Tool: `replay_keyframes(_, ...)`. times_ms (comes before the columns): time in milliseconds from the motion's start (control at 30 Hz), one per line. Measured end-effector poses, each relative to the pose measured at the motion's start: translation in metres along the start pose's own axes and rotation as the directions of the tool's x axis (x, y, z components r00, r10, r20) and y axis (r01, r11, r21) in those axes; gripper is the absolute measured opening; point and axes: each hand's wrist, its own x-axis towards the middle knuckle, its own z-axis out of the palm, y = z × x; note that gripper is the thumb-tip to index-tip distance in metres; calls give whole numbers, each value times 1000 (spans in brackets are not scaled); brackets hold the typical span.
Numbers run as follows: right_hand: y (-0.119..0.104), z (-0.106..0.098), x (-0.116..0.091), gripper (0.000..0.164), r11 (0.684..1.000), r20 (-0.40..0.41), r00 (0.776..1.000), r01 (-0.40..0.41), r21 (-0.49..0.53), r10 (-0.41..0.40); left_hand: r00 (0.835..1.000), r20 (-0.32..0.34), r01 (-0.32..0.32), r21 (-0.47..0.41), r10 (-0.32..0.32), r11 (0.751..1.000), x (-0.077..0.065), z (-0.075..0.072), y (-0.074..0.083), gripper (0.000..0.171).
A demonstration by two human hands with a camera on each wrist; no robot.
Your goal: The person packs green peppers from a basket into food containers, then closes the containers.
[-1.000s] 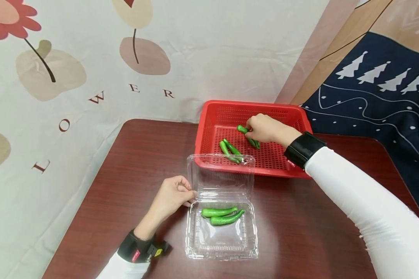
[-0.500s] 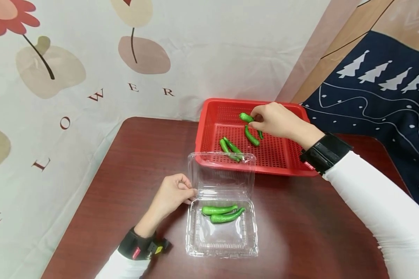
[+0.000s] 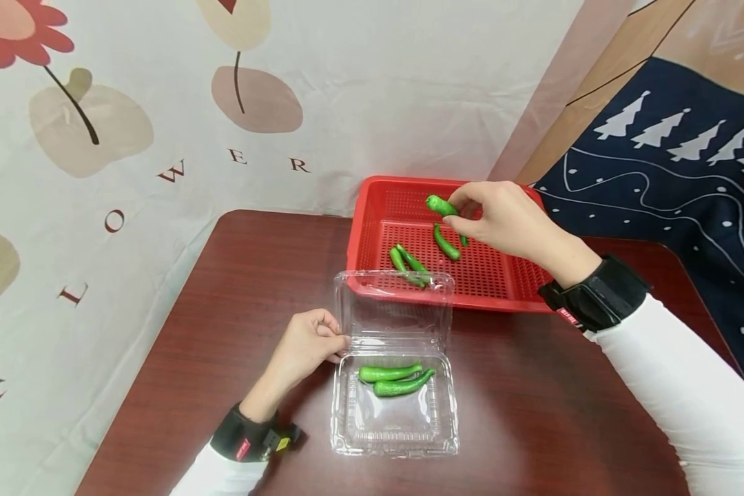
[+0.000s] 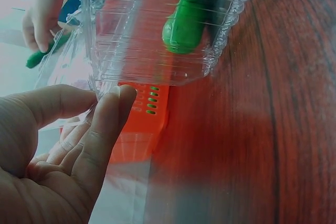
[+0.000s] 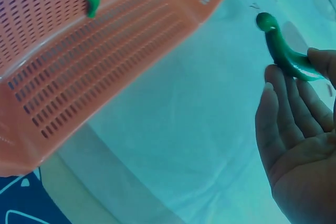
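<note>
My right hand pinches a green chili pepper between thumb and fingers, raised over the red basket; the right wrist view shows the held pepper curved, its far end free. With thumb and fingertips, my left hand pinches the side of the clear plastic clamshell box near its hinge. The box lies open, its lid standing up towards the basket. Two green peppers lie side by side in its base. Several more peppers lie on the basket floor, some seen through the lid.
The basket stands at the back of the dark red-brown table, its front rim behind the lid. A white printed curtain hangs behind the table. A dark blue cloth with white trees hangs at the right.
My right hand has lifted a pepper off the basket floor and moved up and to the right, uncovering other peppers there. My left hand and the box have stayed in place.
</note>
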Motion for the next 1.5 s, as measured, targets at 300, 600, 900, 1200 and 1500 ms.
replay_keyframes(300, -13, 4, -24, 22, 991, -126, 984, 133, 14, -130, 1000, -5, -3, 5, 3, 1000, 1, 1, 0, 17)
replay_keyframes(600, -22, 16, -48, 31, 968, -172, 956, 249, 40, -239, 1000, -10, 7, 5, -7, 1000, -1, 2, 0, 17)
replay_keyframes(900, -37, 38, -69, 33, 940, -153, 933, 336, 58, -325, 1000, -10, 1, 10, -1, 1000, -1, 3, 0, 16)
replay_keyframes(1200, -55, 69, -91, 24, 912, -97, 913, 404, 73, -397, 1000, -10, -1, 1, 1, 1000, 0, 5, 0, 16)
replay_keyframes(1500, -65, 104, -108, 18, 904, 37, 904, 425, 48, -427, 1000, -15, 18, -17, -19, 1000, 0, 6, 0, 16)
